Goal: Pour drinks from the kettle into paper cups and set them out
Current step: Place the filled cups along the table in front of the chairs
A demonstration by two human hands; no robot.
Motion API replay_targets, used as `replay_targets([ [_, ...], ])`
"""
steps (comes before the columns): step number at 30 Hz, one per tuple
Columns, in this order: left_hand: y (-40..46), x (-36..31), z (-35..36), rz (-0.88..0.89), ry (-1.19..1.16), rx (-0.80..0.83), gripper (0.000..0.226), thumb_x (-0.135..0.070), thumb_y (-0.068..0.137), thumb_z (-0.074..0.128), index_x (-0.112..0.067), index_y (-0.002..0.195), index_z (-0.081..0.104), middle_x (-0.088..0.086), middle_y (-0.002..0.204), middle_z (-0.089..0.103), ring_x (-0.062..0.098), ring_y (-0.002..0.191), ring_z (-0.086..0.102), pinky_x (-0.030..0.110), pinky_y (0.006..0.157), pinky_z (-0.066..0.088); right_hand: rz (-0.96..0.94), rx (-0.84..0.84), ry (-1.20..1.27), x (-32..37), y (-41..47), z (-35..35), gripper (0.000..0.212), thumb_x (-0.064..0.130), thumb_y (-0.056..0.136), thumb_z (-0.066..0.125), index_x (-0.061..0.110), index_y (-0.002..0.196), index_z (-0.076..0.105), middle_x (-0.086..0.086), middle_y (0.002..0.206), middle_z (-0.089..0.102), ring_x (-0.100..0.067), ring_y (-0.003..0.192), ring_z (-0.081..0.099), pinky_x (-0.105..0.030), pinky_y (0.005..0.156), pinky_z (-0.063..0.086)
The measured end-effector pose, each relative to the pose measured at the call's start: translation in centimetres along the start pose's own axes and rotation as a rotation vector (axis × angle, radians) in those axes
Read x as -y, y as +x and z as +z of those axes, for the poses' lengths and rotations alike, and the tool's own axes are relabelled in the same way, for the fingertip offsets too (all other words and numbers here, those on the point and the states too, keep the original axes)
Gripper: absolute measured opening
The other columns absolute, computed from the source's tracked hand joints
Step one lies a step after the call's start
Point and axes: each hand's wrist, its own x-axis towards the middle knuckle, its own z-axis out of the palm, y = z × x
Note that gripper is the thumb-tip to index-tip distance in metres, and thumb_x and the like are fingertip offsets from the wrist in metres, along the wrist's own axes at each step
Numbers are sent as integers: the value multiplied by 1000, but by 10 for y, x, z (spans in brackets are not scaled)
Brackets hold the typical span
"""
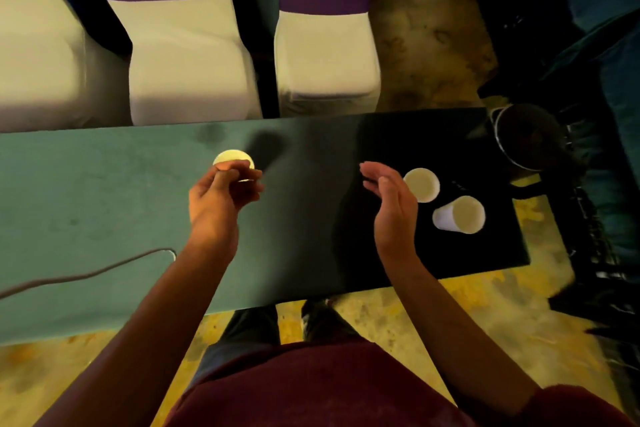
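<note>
Left hand grips a paper cup over the table; right hand open.

Cable [86,274] cut off at left. Left hand [216,199], fingers curled round a cup [233,159], part hidden. Right hand [391,204], fingers straight, holding nothing, beside two cups [421,185] [459,215] on the shadowed table [104,201] end. Kettle [526,139] far right, dark, hard to make out. Covered chairs [187,55] behind; mottled floor [433,38].

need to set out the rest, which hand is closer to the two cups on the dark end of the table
Right. The right hand hangs open beside the nearer cup, with the second cup just beyond. The left hand already holds a cup.
</note>
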Motion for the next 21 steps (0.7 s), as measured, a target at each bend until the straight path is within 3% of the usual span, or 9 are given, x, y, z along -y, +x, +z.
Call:
replay_targets([
  [4, -31, 37, 36, -185, -22, 167, 25, -9, 98, 42, -7, 91, 66, 7, 72, 73, 20, 63, 67, 28, 61, 54, 34, -76, -30, 0, -4, -58, 36, 8, 106, 37, 3, 117, 70, -8, 121, 73, -19, 118, 66, -43, 102, 54],
  [11, -55, 110, 92, -590, 258, 401, 24, -12, 96, 45, -5, 92, 67, 10, 72, 75, 17, 55, 69, 23, 52, 55, 71, -348, -13, -5, -19, -137, 39, 17, 102, 39, 1, 107, 73, -13, 113, 74, -24, 111, 69, -46, 94, 57],
  [16, -66, 142, 138, -608, 360, 486, 27, -14, 96, 42, -5, 94, 67, 9, 73, 75, 18, 59, 70, 25, 56, 55, 72, -469, -212, -44, -19, -205, 44, 29, 105, 35, 5, 119, 70, -10, 118, 71, -23, 111, 67, -50, 95, 53],
  [18, -68, 152, 154, -598, 361, 487, 29, -16, 98, 40, -4, 97, 67, 11, 78, 74, 19, 63, 71, 26, 59, 55, 88, -427, -328, -68, -11, -226, 48, 33, 105, 34, 7, 129, 65, -9, 127, 68, -23, 119, 63, -49, 102, 49],
  [21, -68, 171, 178, -605, 372, 433, 29, -16, 99, 39, -3, 99, 65, 12, 80, 73, 21, 66, 69, 27, 63, 54, 129, -323, -286, -100, 13, -244, 54, 41, 103, 34, 7, 135, 62, -9, 135, 65, -20, 127, 59, -47, 108, 45],
])
